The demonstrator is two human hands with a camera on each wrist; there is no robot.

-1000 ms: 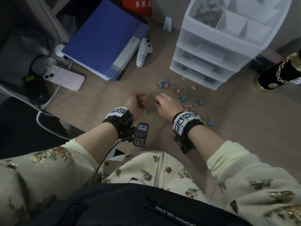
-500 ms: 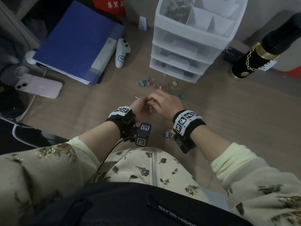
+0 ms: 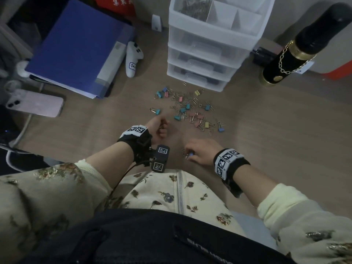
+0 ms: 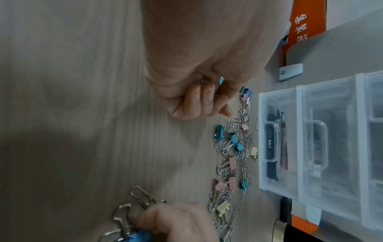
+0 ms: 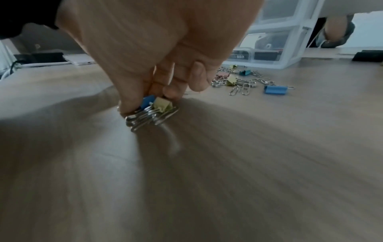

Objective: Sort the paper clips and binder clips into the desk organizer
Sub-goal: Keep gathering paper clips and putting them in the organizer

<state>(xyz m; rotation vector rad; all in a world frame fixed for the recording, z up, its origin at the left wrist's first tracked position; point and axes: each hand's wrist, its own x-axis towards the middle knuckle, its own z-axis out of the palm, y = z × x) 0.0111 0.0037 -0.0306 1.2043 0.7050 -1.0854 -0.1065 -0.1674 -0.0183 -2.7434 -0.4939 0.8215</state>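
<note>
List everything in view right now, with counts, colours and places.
Organizer: one, clear plastic, desk back; paper clips in its top left compartment.
Clips: many, silver paper clips and blue, pink, yellow binder clips, loose before the organizer.
Folder: one, blue, back left.
Phone: one, pink, left edge.
Controller: one, white, beside the folder.
Bottle: one, black and gold, chained, right.
Left hand: curled round clips.
Right hand: pinches a clip bunch near the desk's front.

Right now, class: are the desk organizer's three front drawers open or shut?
Shut. In the head view all three drawer fronts of the desk organizer sit flush with its frame.
</note>
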